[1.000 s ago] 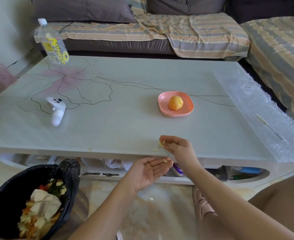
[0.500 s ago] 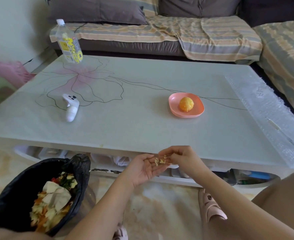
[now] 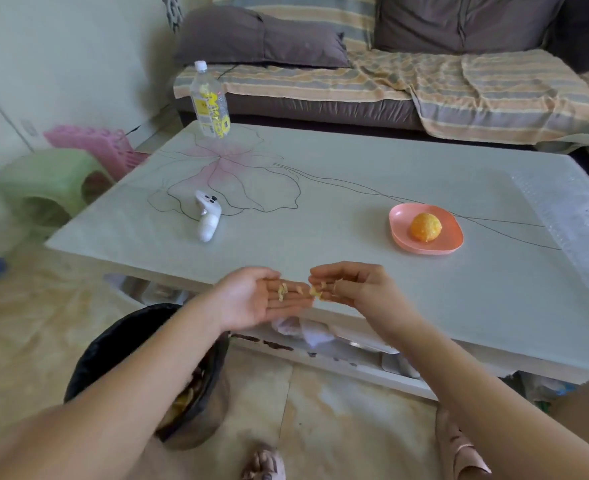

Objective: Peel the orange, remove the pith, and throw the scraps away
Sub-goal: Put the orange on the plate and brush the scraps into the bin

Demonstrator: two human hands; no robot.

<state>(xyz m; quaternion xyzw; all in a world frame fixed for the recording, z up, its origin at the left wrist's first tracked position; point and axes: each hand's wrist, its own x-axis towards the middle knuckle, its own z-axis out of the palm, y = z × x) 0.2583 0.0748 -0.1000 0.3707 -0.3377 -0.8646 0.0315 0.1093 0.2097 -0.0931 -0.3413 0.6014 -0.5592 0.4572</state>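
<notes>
On the worktop (image 3: 320,220), the peeled orange (image 3: 425,227) sits on its pink plate (image 3: 399,221), so peeling looks done. Your left grip (image 3: 261,299) lies spread, palm up, carrying pith scraps (image 3: 282,291). Your right grip (image 3: 351,285) pinches more beside it. What looks left is dropping them into the bin (image 3: 113,344).
</notes>
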